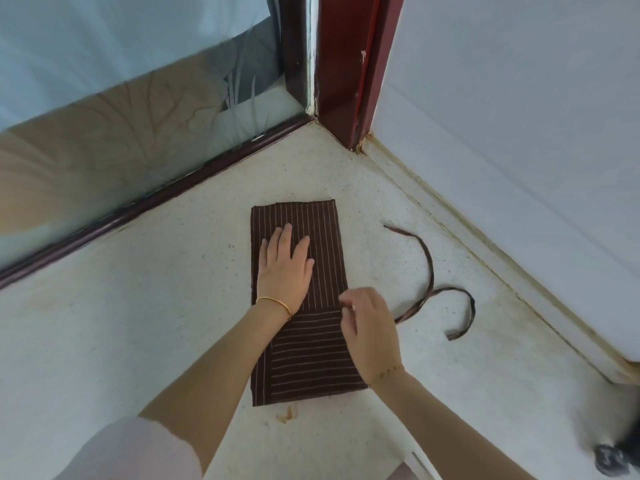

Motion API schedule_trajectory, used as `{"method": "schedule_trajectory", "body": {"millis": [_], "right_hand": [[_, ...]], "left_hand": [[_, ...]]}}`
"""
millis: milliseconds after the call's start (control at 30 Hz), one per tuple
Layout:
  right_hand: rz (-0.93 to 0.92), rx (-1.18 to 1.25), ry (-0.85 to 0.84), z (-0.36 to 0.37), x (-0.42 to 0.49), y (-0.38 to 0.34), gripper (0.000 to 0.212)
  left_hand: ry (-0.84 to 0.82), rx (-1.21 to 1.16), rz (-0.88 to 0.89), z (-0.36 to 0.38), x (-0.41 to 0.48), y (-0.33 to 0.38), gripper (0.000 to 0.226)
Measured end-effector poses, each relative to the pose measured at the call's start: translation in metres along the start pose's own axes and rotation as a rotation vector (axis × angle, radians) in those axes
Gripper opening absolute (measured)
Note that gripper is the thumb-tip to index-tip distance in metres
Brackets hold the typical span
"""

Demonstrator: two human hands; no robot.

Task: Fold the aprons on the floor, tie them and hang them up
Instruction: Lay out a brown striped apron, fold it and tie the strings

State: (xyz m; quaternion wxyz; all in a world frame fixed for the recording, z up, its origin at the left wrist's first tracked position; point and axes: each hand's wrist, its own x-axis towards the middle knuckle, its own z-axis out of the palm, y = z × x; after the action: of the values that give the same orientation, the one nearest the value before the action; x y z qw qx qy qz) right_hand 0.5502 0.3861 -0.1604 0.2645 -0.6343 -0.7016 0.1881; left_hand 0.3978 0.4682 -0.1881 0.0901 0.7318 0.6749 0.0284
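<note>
A brown apron point(311, 355) with thin pale stripes lies folded into a long narrow rectangle on the speckled floor. My left hand point(285, 266) lies flat on its upper half, fingers straight, pressing the cloth down. My right hand point(369, 325) hovers at the apron's right edge with fingers loosely curled, and I cannot make out anything held in it. The apron's brown tie strap point(431, 275) curls loose across the floor to the right of the fold.
A dark red door frame point(349, 74) stands in the corner ahead. A glass panel with a dark bottom rail point(145, 202) runs along the left. A white wall with a stained base point(485, 251) closes off the right. A dark blurred object point(611, 460) sits at bottom right.
</note>
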Motion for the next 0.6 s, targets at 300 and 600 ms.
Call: {"method": "schedule_trajectory", "body": {"millis": [300,600], "right_hand": [[-0.216,-0.229,-0.17,0.031,-0.045,0.012,0.025],[-0.239,-0.411,-0.285,0.03,-0.074,0.026,0.057]], "left_hand": [[-0.03,-0.069,-0.06,0.027,-0.096,0.013,0.039],[-0.046,0.022,0.051,0.04,-0.115,-0.004,0.054]]}}
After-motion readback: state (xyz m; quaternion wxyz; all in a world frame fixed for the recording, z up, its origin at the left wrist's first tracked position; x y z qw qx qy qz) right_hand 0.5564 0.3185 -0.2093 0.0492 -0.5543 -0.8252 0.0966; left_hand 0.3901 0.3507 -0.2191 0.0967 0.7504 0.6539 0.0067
